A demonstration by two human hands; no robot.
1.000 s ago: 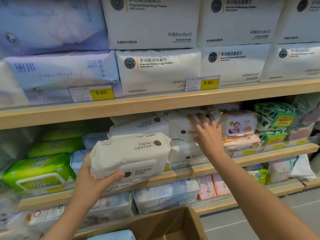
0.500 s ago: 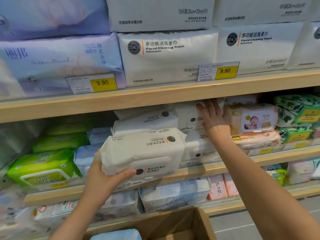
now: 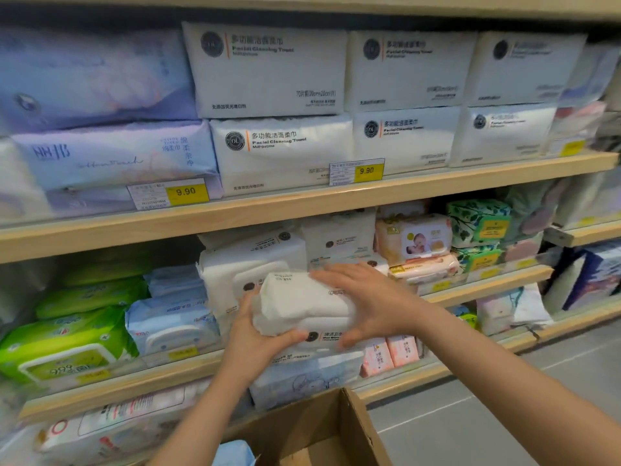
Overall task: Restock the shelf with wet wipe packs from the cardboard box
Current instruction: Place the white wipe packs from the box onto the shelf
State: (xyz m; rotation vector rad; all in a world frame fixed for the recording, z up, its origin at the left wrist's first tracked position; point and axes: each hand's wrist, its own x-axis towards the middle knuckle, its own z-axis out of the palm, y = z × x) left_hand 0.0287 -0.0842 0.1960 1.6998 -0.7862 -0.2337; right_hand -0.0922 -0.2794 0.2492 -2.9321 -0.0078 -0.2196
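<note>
Both hands are clamping one white wet wipe pack [image 3: 302,306] at the centre of the frame, in front of the middle shelf [image 3: 487,280]. I am cupping its lower left corner with my left hand [image 3: 255,341], thumb curled under the front edge, while my right hand [image 3: 366,297] is spreading over its top and right end, fingers flat. Behind it, a stack of matching white packs [image 3: 248,260] is sitting on that shelf, with pink baby wipes [image 3: 415,237] to the right and green packs [image 3: 67,338] at the lower left. At the bottom edge the open cardboard box [image 3: 332,432] is waiting with something blue showing inside.

I am judging the pack soft and squashy, the film slick, and moderately heavy from the damp contents, so it would likely sag if held by one end. Gripping across both short ends, or supporting underneath, looks safest; the hard flip lid on the front is better left alone.
</note>
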